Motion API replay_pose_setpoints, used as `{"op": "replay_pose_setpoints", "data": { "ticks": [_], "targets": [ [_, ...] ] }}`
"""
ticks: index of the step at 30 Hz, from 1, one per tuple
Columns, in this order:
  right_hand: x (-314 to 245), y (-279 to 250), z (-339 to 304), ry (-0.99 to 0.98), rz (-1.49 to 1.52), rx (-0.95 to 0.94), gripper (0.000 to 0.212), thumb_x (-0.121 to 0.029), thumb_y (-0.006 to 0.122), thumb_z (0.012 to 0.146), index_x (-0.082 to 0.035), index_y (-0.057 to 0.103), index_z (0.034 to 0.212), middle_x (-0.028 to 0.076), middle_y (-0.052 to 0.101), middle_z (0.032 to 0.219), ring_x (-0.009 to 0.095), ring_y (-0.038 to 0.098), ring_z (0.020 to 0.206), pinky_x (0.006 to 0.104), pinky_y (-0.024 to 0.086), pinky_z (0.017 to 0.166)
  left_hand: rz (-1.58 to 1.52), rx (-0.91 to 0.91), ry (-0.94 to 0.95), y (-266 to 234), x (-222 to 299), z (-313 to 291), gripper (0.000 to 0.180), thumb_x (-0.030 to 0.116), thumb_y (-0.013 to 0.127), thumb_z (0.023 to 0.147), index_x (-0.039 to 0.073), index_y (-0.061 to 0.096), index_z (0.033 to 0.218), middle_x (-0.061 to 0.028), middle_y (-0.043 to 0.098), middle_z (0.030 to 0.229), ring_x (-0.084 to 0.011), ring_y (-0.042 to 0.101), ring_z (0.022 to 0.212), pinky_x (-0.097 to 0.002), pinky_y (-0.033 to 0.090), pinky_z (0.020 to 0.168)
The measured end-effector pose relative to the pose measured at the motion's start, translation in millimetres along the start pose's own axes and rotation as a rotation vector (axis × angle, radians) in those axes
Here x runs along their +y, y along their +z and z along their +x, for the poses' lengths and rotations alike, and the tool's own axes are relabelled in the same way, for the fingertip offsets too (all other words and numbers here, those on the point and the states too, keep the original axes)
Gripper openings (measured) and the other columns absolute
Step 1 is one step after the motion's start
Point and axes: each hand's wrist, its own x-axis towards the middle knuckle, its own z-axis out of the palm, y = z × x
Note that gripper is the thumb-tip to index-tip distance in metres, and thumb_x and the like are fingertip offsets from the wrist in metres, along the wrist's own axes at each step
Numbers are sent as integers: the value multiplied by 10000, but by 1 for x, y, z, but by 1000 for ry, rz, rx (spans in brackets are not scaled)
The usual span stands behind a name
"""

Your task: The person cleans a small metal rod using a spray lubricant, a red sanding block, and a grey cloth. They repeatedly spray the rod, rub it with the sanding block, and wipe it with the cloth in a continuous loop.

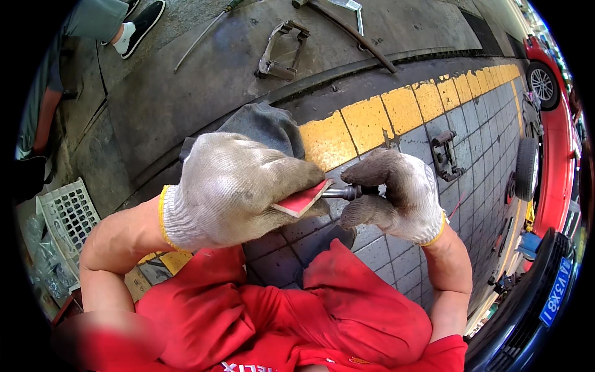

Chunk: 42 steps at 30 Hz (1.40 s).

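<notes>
Both my hands wear soiled white knit gloves with yellow cuffs and meet in front of my knees. My left hand (pixel 229 183) pinches a folded strip of red sandpaper (pixel 300 199), pale on its back, between thumb and fingers. Out of the fold runs a shiny metal pin (pixel 335 193), its left end hidden by the sandpaper and glove. The pin's dark right end sits between the thumb and fingers of my right hand (pixel 406 193), which are closed on it. Beyond my left hand lies a dark grey cloth (pixel 263 124).
One metal bracket (pixel 273 65) lies on the dark floor plate, near a screwdriver (pixel 201 40) and a long-handled hammer (pixel 353 36). Another bracket (pixel 445 155) rests on the tiles. A white plastic basket (pixel 71 208) stands left. At right are a wheel (pixel 527 168) and a red car (pixel 558 161).
</notes>
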Motion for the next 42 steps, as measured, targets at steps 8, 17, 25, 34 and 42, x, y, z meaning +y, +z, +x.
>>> {"op": "replay_pose_setpoints", "data": {
  "ticks": [8,17,25,34,42],
  "targets": [
    [1,3,11,13,-31,-42,380,-267,905,871,-45,731,1126,152,751,884,367,748,806,418,580,703,34,-148,-81,9,7,11,301,141,860,837,61,784,1117,-132,765,842,-344,750,755,-429,582,628],
    [21,-23,-15,461,193,264,299,-58,803,973,39,669,1222,116,805,933,130,761,822,291,608,730,-256,-198,-538,-8,-19,-12,237,156,807,926,14,778,1113,-124,794,854,-143,763,774,-307,585,718],
    [31,6,-22,230,404,305,375,14,822,937,8,628,1257,144,752,1118,215,773,967,348,627,874,-585,-229,-601,-2,-3,12,393,180,807,933,-16,740,1267,-91,822,991,-153,764,874,-313,604,858],
    [50,16,-14,-39,286,271,429,102,837,850,-27,619,1195,189,717,1161,327,724,1100,417,591,922,-584,-153,-522,5,5,6,443,184,878,893,-10,740,1266,-116,823,997,-151,793,897,-312,616,839],
    [45,28,-14,37,397,267,411,106,830,858,-26,622,1188,188,718,1171,307,722,1116,399,593,931,-576,-125,-424,4,7,5,483,208,935,837,24,754,1245,-126,818,1041,-191,797,917,-345,613,849]
  ]
}}
